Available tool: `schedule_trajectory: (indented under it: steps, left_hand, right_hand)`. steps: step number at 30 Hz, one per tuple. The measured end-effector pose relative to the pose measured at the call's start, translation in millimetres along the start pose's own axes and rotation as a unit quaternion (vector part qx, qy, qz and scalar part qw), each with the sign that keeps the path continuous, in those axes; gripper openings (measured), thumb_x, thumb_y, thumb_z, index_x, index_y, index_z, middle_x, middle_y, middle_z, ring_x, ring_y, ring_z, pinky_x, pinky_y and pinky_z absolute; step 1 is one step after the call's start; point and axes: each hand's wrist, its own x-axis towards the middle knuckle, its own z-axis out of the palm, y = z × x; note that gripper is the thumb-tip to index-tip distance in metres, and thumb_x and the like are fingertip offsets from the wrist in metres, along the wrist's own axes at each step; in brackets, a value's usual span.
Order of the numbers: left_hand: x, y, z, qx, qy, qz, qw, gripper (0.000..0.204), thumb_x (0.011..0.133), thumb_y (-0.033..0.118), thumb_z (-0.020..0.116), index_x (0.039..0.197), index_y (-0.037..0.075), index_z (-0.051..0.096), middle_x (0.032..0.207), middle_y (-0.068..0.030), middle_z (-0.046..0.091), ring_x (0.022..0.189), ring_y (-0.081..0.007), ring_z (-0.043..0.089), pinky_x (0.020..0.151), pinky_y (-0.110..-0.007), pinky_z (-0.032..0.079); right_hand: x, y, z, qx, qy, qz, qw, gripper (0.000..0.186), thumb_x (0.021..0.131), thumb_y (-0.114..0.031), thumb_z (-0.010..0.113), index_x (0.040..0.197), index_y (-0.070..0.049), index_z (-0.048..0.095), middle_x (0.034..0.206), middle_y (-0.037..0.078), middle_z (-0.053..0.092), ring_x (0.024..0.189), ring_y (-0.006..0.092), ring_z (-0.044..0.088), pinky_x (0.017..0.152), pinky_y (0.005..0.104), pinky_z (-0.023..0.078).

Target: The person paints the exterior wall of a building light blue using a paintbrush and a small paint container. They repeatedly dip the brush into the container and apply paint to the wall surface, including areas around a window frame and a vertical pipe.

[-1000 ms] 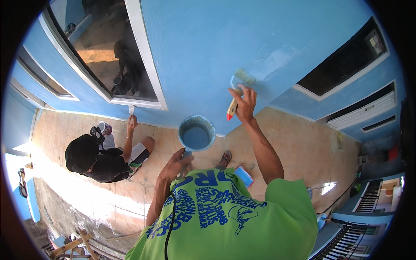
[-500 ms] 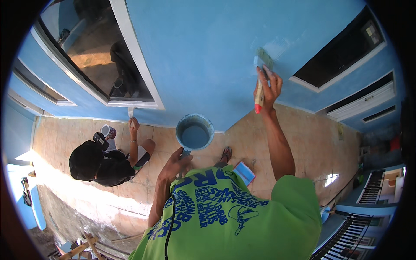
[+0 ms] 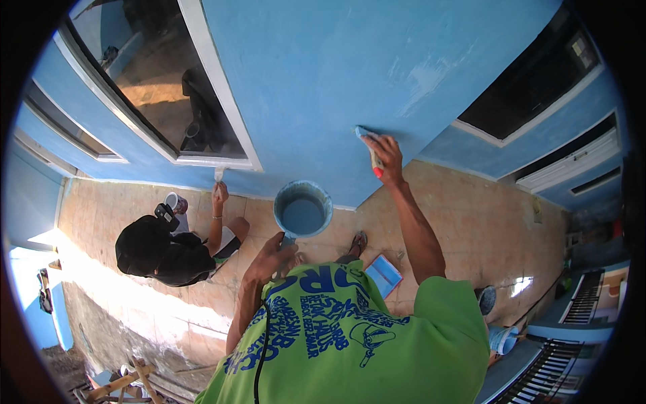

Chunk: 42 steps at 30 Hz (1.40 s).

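"So, what has the right hand [image 3: 389, 155] got?"

"A paintbrush [image 3: 376, 160]. The fingers are folded snugly over it near the bristle end, with hardly any gap, and the red end of its handle pokes out below the palm."

"Is it against the wall [image 3: 303, 101]?"

"Looks that way. The bristles [image 3: 361, 130] are at the blue surface, below and to the left of a pale, streaky patch [image 3: 425, 77]. I can't tell where the thumb sits."

"And the left hand [image 3: 272, 260]?"

"Closed around the short handle [image 3: 289, 240] of a round blue pot [image 3: 303, 191], in front of the green shirt [image 3: 404, 337]. It's held mouth up, with blue paint [image 3: 303, 214] inside, well apart from the brush."
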Motion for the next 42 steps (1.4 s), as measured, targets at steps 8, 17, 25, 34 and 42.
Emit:
schedule_trajectory:
  steps: [8, 17, 25, 34, 42]
  left_hand:
    - [2.8, -8.8, -1.9, -0.024, -0.027, -0.003, 0.999, 0.029, 0.098, 0.018, 0.064, 0.116, -0.003, 0.055, 0.075, -0.0059, 0.062, 0.055, -0.0109, 0.054, 0.047, -0.026, 0.04]
    - [8.2, 2.1, -3.0, -0.001, -0.039, -0.005, 0.999, 0.026, 0.096, 0.019, 0.066, 0.112, 0.002, 0.056, 0.069, -0.0038, 0.059, 0.051, -0.0102, 0.053, 0.045, -0.024, 0.039]
    - [16.1, -1.1, -5.6, -0.015, -0.072, -0.002, 0.997, 0.024, 0.099, 0.017, 0.061, 0.113, 0.0, 0.056, 0.072, -0.0065, 0.062, 0.053, -0.0115, 0.055, 0.046, -0.024, 0.041]
    - [19.6, -1.1, -4.7, -0.02, -0.066, 0.017, 0.998, 0.025, 0.098, 0.019, 0.063, 0.112, -0.001, 0.055, 0.071, -0.0059, 0.061, 0.052, -0.0117, 0.055, 0.046, -0.024, 0.04]
    - [12.1, 5.6, -6.9, 0.02, -0.067, 0.026, 0.997, 0.024, 0.099, 0.02, 0.063, 0.109, 0.0, 0.053, 0.07, -0.0054, 0.059, 0.051, -0.0112, 0.054, 0.045, -0.024, 0.04]
  right_hand:
    - [66.5, -29.6, -67.6, -0.155, 0.261, -0.028, 0.952, 0.059, 0.074, 0.001, 0.069, 0.131, -0.014, 0.071, 0.129, 0.009, 0.069, 0.109, 0.0304, 0.059, 0.094, 0.0421, 0.048]
    - [-2.1, -26.7, -13.3, -0.023, 0.007, -0.015, 1.0, 0.058, 0.076, -0.003, 0.068, 0.133, -0.016, 0.07, 0.13, 0.007, 0.067, 0.109, 0.0304, 0.06, 0.094, 0.0442, 0.049]
    - [143.6, -26.1, -154.2, -0.177, 0.306, -0.086, 0.931, 0.047, 0.078, 0.004, 0.071, 0.121, -0.013, 0.076, 0.123, 0.006, 0.072, 0.102, 0.0288, 0.063, 0.088, 0.0382, 0.052]
    - [-10.7, -14.8, -44.3, -0.12, 0.016, -0.018, 0.993, 0.059, 0.075, -0.004, 0.069, 0.132, -0.018, 0.071, 0.126, 0.006, 0.069, 0.109, 0.0286, 0.06, 0.094, 0.0428, 0.049]
    - [119.2, -12.6, -170.4, -0.121, 0.245, -0.091, 0.958, 0.037, 0.088, 0.006, 0.07, 0.123, -0.005, 0.07, 0.118, 0.013, 0.073, 0.101, 0.0314, 0.068, 0.087, 0.0417, 0.053]
